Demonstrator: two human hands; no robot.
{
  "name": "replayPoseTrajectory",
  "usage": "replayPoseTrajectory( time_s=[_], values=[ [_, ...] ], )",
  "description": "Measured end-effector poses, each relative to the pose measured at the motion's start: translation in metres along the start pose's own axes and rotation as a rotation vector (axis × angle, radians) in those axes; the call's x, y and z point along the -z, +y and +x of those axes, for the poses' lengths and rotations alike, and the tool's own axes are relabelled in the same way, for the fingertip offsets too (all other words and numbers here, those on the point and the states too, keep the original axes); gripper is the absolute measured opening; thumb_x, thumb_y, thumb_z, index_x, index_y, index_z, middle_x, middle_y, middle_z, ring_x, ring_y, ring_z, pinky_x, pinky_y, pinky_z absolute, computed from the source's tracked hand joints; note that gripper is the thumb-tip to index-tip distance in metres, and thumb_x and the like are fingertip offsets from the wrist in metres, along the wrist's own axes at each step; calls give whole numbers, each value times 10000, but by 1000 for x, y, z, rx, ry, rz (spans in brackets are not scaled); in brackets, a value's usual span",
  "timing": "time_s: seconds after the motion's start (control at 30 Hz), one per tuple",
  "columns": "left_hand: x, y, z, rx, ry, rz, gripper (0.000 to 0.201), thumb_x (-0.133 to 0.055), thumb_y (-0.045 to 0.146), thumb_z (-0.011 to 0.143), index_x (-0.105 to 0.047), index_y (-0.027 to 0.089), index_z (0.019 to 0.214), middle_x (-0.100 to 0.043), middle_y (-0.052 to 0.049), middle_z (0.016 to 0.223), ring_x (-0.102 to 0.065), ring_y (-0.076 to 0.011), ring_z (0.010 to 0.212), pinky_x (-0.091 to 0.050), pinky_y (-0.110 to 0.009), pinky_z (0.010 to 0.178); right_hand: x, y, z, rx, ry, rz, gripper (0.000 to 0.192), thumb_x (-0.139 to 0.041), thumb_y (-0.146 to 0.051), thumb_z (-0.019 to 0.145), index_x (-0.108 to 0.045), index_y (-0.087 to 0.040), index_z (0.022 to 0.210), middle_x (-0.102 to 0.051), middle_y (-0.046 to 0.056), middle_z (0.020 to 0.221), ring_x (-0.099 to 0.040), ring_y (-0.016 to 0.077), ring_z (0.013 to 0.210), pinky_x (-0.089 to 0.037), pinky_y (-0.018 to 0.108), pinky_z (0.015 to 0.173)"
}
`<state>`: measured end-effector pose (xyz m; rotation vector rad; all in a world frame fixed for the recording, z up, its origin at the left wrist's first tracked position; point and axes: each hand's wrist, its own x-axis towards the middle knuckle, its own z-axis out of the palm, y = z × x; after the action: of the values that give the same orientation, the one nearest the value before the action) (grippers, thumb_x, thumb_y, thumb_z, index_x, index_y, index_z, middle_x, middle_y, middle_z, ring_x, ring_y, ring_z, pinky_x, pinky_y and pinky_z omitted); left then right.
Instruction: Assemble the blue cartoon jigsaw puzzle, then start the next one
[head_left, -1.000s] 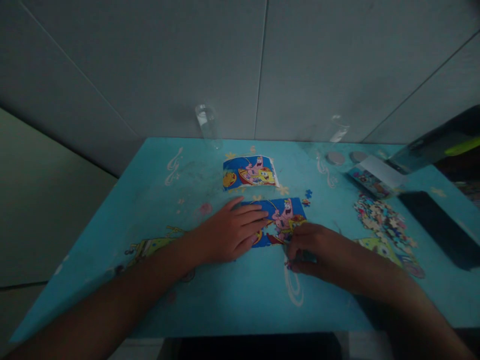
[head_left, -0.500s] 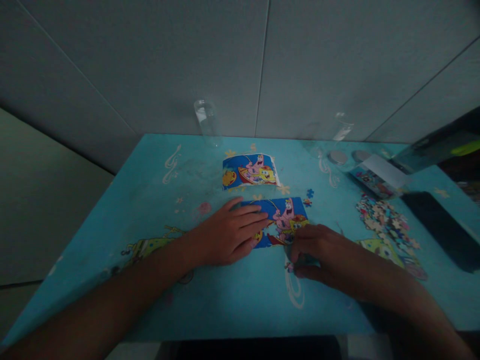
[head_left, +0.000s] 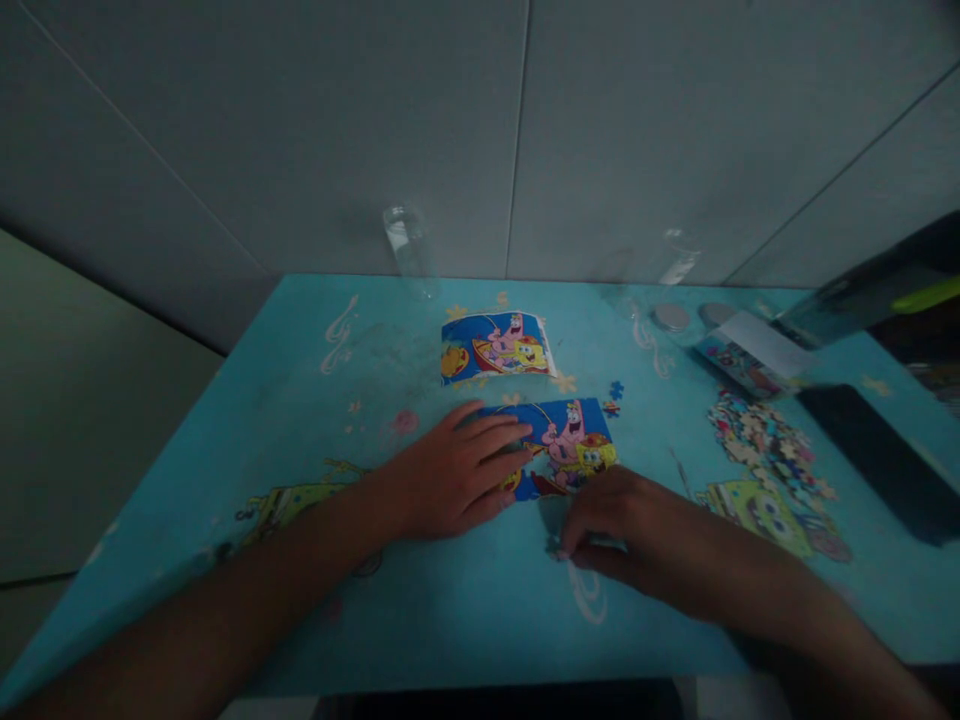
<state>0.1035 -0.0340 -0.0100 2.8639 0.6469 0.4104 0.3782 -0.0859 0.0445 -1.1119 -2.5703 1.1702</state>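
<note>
Grey wall panels rise behind a turquoise counter [head_left: 450, 600] printed with cartoon figures, seen in dim light from the head camera. Near the middle lies a partly built puzzle [head_left: 570, 445], blue with cartoon characters. The left hand [head_left: 450, 475] lies flat on the puzzle's left part, its fingers [head_left: 499, 440] stretched out side by side and pressing down. The right hand [head_left: 622, 520] rests on the counter just below the puzzle's lower right edge, its fingers curled inward with the tips close together on the surface; whether they pinch a piece I cannot tell, since the spot is dark and blurred. Beyond the puzzle, towards the wall, lies a picture sheet [head_left: 496, 347] with the same cartoon scene, apart from the puzzle. Two loose pieces [head_left: 613, 398] sit just off the puzzle's upper right corner. To the right a heap of pieces [head_left: 765, 445] spreads over the counter, well apart from both hands. Behind the heap stands a box [head_left: 742, 355], and near it two round lids [head_left: 686, 316]. A clear cup [head_left: 405, 250] stands at the far edge by the wall.
</note>
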Motion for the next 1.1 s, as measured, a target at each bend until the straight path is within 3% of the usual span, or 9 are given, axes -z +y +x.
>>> replayPoseTrajectory(
  time_s=[0.17,0.3,0.5,0.7,0.87,1.1],
  values=[
    [0,1,-1,-12,24,28,478,-473,335,1031,-472,196,1488,-474,-130,1549,-442,-301,1425,-279,-576,1221,-1,-3,5,51,-6,72,193,-665,-155,954,-762,-299,1040,-775,-52,988,-713,123,919,-512,269,891],
    [7,-4,-9,2,155,36,436,-482,276,1009,-514,181,1433,-509,-143,1503,-473,-298,1389,-340,-571,1190,-2,0,9,80,-21,94,216,-649,-153,962,-777,-294,1062,-786,-38,990,-727,128,907,-532,270,872],
    [22,-24,-27,225,381,112,367,-517,129,953,-609,207,1300,-580,-115,1400,-556,-273,1285,-459,-514,1090,-4,7,12,76,-3,78,166,-653,-207,967,-778,-300,1026,-769,-25,960,-717,142,883,-545,287,828],
    [33,-40,-35,270,391,273,285,-548,169,960,-650,185,1226,-646,-107,1292,-614,-267,1161,-498,-485,1004,-6,14,13,68,-24,72,144,-633,-276,987,-758,-305,1051,-759,-18,999,-709,146,919,-537,295,859],
    [39,-48,-42,328,389,340,225,-567,191,957,-691,178,1144,-642,-109,1288,-609,-275,1173,-489,-479,1014,-6,17,15,58,-30,58,148,-619,-280,989,-740,-322,1062,-748,-25,1027,-702,150,954,-524,301,890],
    [43,-50,-44,490,481,410,190,-565,160,941,-711,178,1062,-666,-88,1243,-617,-263,1149,-477,-466,1019,-9,19,12,37,-12,3,135,-652,-271,960,-738,-344,1034,-741,-33,990,-695,152,918,-525,309,853]
  ],
)
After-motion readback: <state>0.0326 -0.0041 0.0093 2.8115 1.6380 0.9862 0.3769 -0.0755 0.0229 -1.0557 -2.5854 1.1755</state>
